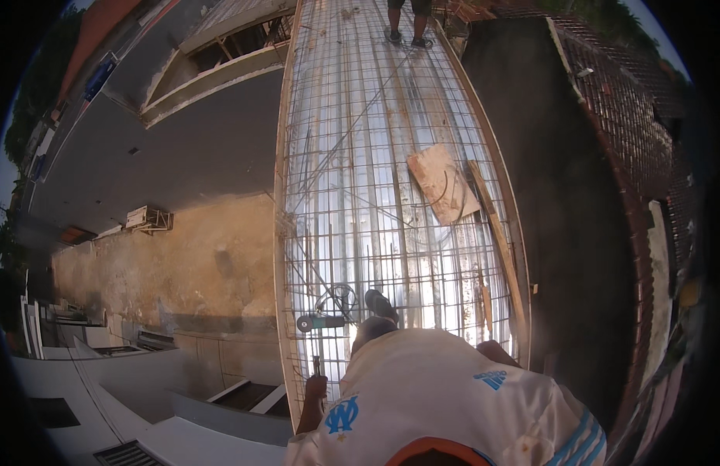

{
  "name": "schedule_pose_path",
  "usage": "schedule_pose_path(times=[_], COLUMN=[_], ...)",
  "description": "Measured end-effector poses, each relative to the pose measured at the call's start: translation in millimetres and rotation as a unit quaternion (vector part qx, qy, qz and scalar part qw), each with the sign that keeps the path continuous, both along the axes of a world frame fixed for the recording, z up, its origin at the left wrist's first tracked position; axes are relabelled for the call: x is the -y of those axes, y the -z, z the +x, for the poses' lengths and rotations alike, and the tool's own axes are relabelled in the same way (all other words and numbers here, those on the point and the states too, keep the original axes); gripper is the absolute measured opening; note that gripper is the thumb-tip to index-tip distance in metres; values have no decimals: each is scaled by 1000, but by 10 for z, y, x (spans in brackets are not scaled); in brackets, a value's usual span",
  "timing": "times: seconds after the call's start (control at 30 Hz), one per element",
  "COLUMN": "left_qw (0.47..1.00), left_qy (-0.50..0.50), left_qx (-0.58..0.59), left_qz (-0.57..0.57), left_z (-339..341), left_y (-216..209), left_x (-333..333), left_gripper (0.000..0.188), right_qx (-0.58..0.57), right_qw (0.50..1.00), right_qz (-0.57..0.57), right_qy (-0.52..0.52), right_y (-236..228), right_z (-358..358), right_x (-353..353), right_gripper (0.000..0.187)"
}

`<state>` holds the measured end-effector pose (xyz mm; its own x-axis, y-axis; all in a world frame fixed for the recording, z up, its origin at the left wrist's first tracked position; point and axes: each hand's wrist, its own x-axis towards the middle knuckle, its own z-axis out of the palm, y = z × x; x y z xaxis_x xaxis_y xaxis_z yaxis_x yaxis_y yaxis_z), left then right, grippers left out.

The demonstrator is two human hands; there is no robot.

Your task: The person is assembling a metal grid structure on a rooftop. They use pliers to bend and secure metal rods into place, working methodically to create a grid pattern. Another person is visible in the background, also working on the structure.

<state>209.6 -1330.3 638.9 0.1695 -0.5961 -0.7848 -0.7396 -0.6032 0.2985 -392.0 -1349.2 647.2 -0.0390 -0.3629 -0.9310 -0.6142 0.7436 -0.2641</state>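
Note:
Low at the left edge of the slab, my left hand (315,387) is closed around a short upright metal tool (316,363); its exact kind is too small to tell. Just beyond it an angle grinder (326,321) with a green body lies on the rebar mesh (375,194), its disc toward the left edge. A dark cord (340,297) loops beside the grinder, near my shoe (381,304). My right hand does not show; my white shirt and body cover the lower right.
Corrugated metal sheeting lies under the mesh. A wooden board (445,185) rests on it, with a long plank (496,241) along the right edge. Another person's legs (408,23) stand at the far end. Both slab sides drop off, toward a yard (189,272) at left and a tiled roof (608,101) at right.

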Motion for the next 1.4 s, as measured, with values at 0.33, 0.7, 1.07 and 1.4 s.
schedule_pose_path(times=[0.33, 0.7, 1.07, 1.4], left_qw=[984, 980, 986, 922], left_qy=[-107, -143, -81, -385], left_qx=[-28, -28, -8, -45], left_qz=[-137, -136, -147, -27], left_z=[396, 74, -534, -1055], left_y=[222, -251, -683, -1048], left_x=[1830, 2655, 2790, 3068], left_gripper=[31, 32, 14, 22], right_qx=[118, 159, 142, 155], right_qw=[947, 977, 976, 986], right_qz=[-50, 23, -109, 4], right_qy=[295, 140, 122, -69], right_y=[45, 405, -394, -677], right_z=[124, -17, -25, 539], right_x=[1509, 3079, 5491, 5856], right_gripper=[25, 26, 32, 36])
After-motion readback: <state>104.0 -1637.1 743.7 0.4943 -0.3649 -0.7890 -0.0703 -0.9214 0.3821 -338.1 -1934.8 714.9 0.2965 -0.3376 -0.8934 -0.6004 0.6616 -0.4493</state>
